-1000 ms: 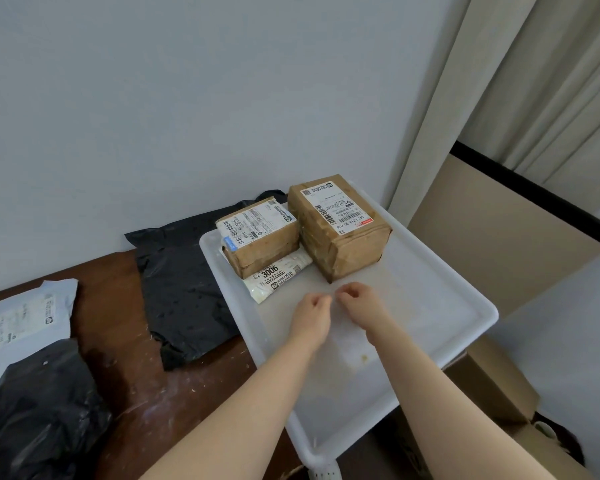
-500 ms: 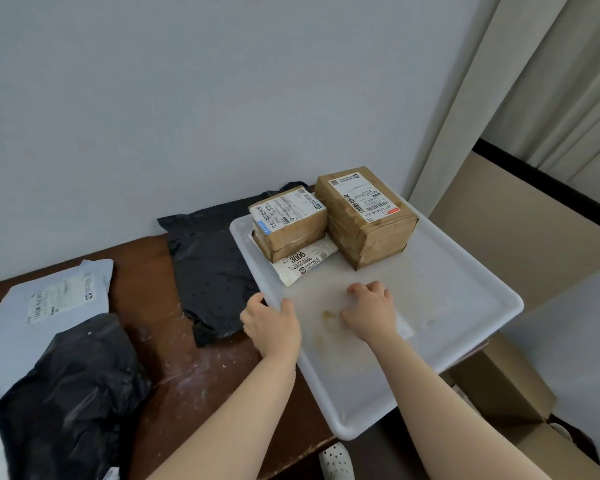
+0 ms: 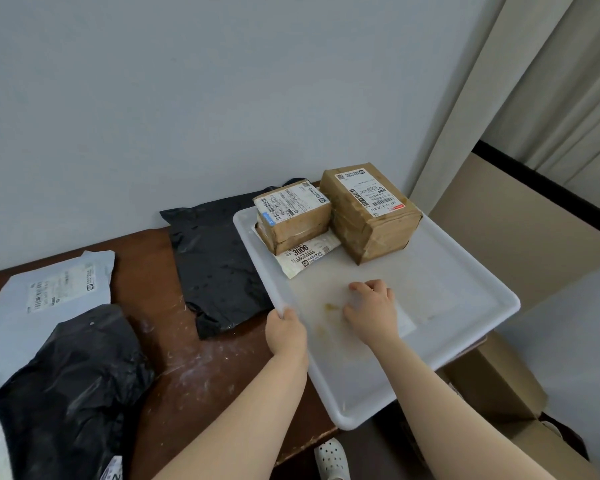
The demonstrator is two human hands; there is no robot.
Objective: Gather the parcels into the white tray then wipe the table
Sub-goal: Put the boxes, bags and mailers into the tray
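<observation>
The white tray (image 3: 465, 282) lies on the right end of the brown table (image 3: 187, 358) and overhangs its edge. At its far end stand a small brown box (image 3: 291, 216) and a bigger brown box (image 3: 371, 216), with a white packet (image 3: 309, 256) in front of the small one. My left hand (image 3: 286, 332) grips the tray's left rim. My right hand (image 3: 371, 306) rests with bent fingers on a thin white sheet (image 3: 404, 322) on the stained tray floor. On the table lie a black bag parcel (image 3: 219, 265), a grey mailer (image 3: 49, 299) and another black bag (image 3: 70, 386).
A wall runs along the table's far side and a curtain (image 3: 499, 98) hangs at the right. Cardboard boxes (image 3: 492, 386) stand on the floor below the tray's overhanging corner. White smears mark the tabletop. A white shoe (image 3: 331, 459) shows below the table edge.
My hands, together over the tray a second ago, have parted. The left one went to the tray's left rim and took hold of it. The right one settled on the sheet.
</observation>
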